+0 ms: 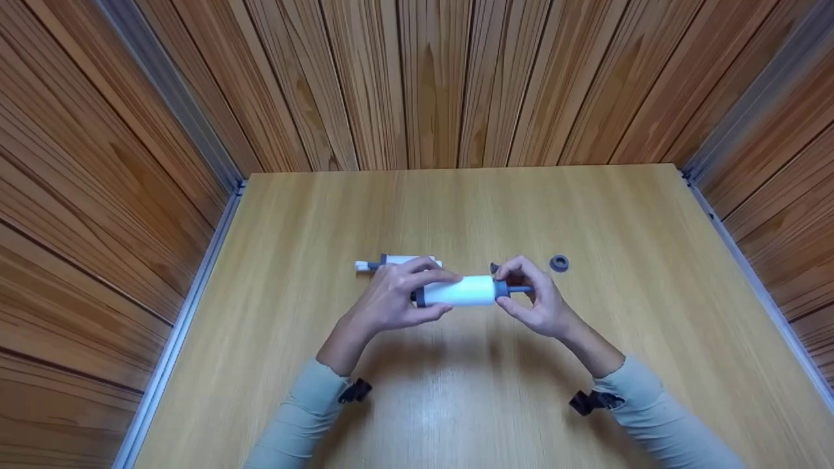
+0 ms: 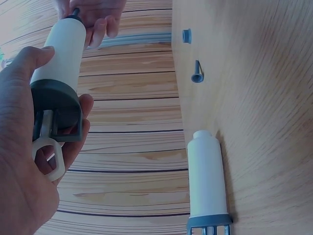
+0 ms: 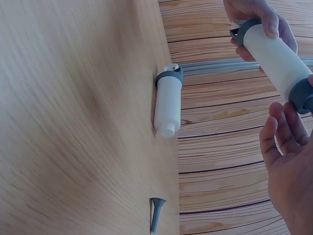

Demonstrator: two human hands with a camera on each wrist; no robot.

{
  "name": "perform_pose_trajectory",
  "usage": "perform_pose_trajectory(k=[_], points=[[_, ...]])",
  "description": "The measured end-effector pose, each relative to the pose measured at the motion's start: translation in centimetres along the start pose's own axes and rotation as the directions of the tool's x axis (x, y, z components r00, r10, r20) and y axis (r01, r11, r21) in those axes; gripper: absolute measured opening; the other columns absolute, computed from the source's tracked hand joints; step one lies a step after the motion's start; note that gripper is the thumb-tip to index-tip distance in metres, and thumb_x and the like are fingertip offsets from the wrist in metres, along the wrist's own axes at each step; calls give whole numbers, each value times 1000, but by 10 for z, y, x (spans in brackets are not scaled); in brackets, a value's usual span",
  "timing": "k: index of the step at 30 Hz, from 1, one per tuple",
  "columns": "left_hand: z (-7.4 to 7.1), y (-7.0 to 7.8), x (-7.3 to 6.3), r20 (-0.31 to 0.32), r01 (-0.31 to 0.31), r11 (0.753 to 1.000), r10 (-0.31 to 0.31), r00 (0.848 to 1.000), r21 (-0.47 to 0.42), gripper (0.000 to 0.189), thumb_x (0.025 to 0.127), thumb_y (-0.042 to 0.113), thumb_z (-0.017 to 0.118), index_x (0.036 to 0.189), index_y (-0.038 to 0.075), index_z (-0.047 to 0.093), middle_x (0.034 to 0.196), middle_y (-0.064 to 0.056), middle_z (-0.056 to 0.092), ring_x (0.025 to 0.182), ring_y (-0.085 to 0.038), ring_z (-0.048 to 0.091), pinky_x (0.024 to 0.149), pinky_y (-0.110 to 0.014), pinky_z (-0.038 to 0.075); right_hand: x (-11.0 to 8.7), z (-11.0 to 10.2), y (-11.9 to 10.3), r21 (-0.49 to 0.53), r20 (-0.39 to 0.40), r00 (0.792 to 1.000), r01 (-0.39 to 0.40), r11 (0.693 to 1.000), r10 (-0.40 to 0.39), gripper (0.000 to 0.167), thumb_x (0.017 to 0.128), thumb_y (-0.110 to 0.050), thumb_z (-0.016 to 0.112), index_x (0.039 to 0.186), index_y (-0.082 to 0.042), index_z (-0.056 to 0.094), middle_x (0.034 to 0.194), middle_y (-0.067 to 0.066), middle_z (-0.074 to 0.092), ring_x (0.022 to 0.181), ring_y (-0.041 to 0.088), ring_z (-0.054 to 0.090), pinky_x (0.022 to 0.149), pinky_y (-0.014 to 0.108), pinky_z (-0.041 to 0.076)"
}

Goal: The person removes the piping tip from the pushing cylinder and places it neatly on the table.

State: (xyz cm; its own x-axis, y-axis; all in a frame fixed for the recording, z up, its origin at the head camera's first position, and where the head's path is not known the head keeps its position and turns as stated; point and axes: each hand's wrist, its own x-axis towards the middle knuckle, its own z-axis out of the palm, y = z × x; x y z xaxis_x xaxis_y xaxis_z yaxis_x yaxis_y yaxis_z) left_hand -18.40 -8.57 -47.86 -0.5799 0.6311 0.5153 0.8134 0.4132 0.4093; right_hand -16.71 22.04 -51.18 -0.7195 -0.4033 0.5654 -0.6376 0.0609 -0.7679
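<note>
A white icing syringe (image 1: 466, 291) with dark grey ends lies level between the two hands above the table. My left hand (image 1: 397, 293) grips its rear, thumb and fingers around the white barrel. In the left wrist view, a pale ring handle (image 2: 57, 164) sticks out behind the grey end cap (image 2: 55, 98), close to the palm. At the other end my right hand (image 1: 541, 299) pinches the grey collar (image 1: 500, 288) between thumb and fingers. A thin grey nozzle (image 1: 519, 288) points out of that collar, toward the right palm.
A second white syringe (image 3: 167, 105), without a nozzle, lies on the wooden table (image 1: 456, 208) behind the left hand. A loose grey cone nozzle (image 2: 197, 76) and a grey ring (image 1: 559, 263) lie beyond the right hand. Wood-panelled walls (image 1: 430, 85) enclose the table.
</note>
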Motion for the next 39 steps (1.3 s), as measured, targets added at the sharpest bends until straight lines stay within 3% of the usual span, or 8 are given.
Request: perform_pose_trajectory(k=[7,12,20,26,30,39], points=[[1,-1,0,7,8,1000,-8,1000,-6,41,96,35,88,133,19,82,124,-11,81,92,-26,80,76,-34,67,1,-1,2,23,18,1000,21,1000,-22,37,86,22,67,120,15,56,123,-8,64,109,4,70,95,19,62],[0,-1,0,14,15,1000,-15,1000,4,41,96,36,88,134,21,82,124,-10,81,92,-26,80,75,-34,66,2,-1,4,25,23,1000,18,1000,-18,37,87,18,64,123,14,56,119,-4,67,106,5,71,94,21,62],[1,-2,-1,9,16,1000,-16,1000,4,41,96,35,88,134,21,82,125,-10,80,92,-26,80,75,-34,66,3,0,3,70,15,1000,-27,997,26,26,96,18,53,121,12,55,106,-9,65,85,4,65,72,20,59],[1,-1,0,-1,1,1000,-1,1000,4,40,95,34,88,133,20,82,123,-10,81,89,-25,79,71,-33,65,4,1,2,97,10,1000,-21,995,20,24,96,23,53,118,14,55,102,-11,65,82,1,62,68,18,55],[0,-2,1,-7,-9,1000,9,1000,4,40,95,33,89,132,19,82,123,-10,81,88,-26,79,71,-33,65,5,1,2,82,2,1000,-18,996,18,25,95,23,55,118,14,56,103,-11,66,84,0,63,70,18,56],[1,-2,0,-4,8,1000,-8,1000,8,41,95,36,88,133,20,82,124,-11,81,90,-27,79,72,-33,65,3,0,3,48,-11,999,34,998,-34,32,86,25,64,116,16,57,118,-11,68,104,1,71,89,19,62]])
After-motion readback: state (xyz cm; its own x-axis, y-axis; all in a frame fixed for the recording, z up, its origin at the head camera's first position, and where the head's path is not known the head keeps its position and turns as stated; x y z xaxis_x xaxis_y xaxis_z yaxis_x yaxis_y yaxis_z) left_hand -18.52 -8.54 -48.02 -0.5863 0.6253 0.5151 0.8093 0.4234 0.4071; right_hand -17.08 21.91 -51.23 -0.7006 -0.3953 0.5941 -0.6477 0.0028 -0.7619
